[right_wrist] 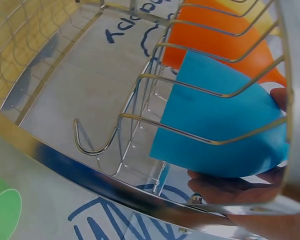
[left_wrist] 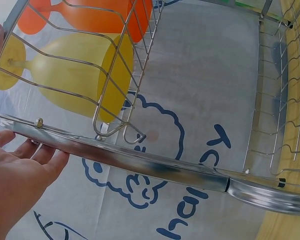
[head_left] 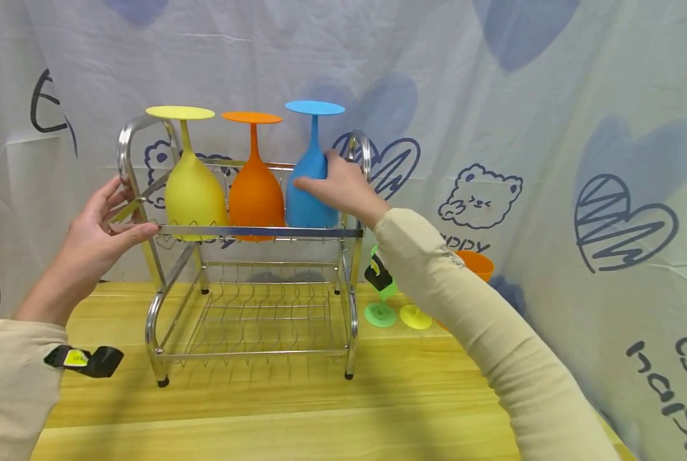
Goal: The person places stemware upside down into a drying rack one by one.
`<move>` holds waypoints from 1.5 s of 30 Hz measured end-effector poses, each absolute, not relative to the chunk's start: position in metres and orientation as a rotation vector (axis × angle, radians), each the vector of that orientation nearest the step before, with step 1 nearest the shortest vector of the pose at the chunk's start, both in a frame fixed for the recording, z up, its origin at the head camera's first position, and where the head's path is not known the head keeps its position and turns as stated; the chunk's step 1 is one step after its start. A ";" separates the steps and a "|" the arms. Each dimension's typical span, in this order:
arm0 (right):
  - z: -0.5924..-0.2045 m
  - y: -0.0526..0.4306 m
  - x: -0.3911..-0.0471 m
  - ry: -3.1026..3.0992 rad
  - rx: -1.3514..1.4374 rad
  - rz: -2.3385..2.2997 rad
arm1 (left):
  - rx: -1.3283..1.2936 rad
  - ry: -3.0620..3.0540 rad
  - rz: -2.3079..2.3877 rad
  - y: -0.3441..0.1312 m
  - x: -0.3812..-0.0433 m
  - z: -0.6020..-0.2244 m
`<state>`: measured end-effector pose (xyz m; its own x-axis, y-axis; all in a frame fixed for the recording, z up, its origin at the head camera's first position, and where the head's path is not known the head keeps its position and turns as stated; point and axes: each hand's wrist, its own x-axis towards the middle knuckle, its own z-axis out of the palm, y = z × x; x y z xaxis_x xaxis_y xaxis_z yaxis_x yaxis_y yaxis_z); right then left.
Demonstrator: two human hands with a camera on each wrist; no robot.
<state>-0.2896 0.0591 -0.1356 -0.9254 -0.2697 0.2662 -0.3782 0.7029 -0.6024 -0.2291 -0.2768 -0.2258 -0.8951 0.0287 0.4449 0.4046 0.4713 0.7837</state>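
Upside down in the top tier of a chrome dish rack (head_left: 262,231) stand three plastic goblets: yellow (head_left: 195,195), orange (head_left: 257,195) and blue (head_left: 311,192), from left to right. My right hand (head_left: 346,186) grips the bowl of the blue goblet, thumb in front and fingers behind. In the right wrist view the fingers (right_wrist: 220,187) curl along the blue bowl (right_wrist: 215,120), beyond the rack's wires. At the rack's left end my left hand (head_left: 104,224) holds the side frame, its thumb at the front rail. The left wrist view has its fingertips on the chrome tube (left_wrist: 115,152).
The rack's lower wire tier (head_left: 268,314) holds no goblets. Right of the rack, on the wooden table (head_left: 262,410), stand a green goblet (head_left: 380,314), a yellow one (head_left: 415,316) and an orange one (head_left: 476,262), partly behind my right sleeve. A printed white curtain (head_left: 550,192) hangs behind.
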 end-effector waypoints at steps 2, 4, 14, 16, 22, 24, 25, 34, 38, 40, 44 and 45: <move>-0.137 0.057 -0.292 -2.766 0.511 1.012 | -0.359 -2.356 -1.399 -0.276 -0.229 -0.226; -0.138 0.056 -0.293 -2.781 0.494 1.001 | -0.356 -2.359 -1.399 -0.276 -0.229 -0.226; -0.141 0.055 -0.298 -2.843 0.436 0.974 | -0.378 -2.337 -1.406 -0.274 -0.229 -0.228; -0.141 0.055 -0.298 -2.859 0.433 0.953 | -0.378 -2.337 -1.406 -0.274 -0.229 -0.228; -0.139 0.055 -0.297 -2.887 0.441 0.876 | -0.368 -2.340 -1.419 -0.273 -0.230 -0.229; -0.136 0.055 -0.296 -2.906 0.441 0.833 | -0.372 -2.335 -1.420 -0.273 -0.230 -0.229; -0.134 0.055 -0.295 -2.917 0.439 0.810 | -0.372 -2.334 -1.419 -0.273 -0.230 -0.229; -0.114 0.062 -0.277 -2.948 0.489 0.756 | -0.376 -2.313 -1.428 -0.273 -0.230 -0.231; -0.105 0.071 -0.255 -2.905 0.605 0.684 | -0.358 -2.286 -1.431 -0.269 -0.228 -0.233; -0.101 0.077 -0.242 -2.860 0.651 0.674 | -0.346 -2.246 -1.462 -0.267 -0.226 -0.235; -0.098 0.095 -0.219 -2.721 0.721 0.757 | -0.306 -2.154 -1.553 -0.262 -0.219 -0.239; -0.098 0.100 -0.215 -2.686 0.721 0.783 | -0.296 -2.132 -1.573 -0.261 -0.217 -0.239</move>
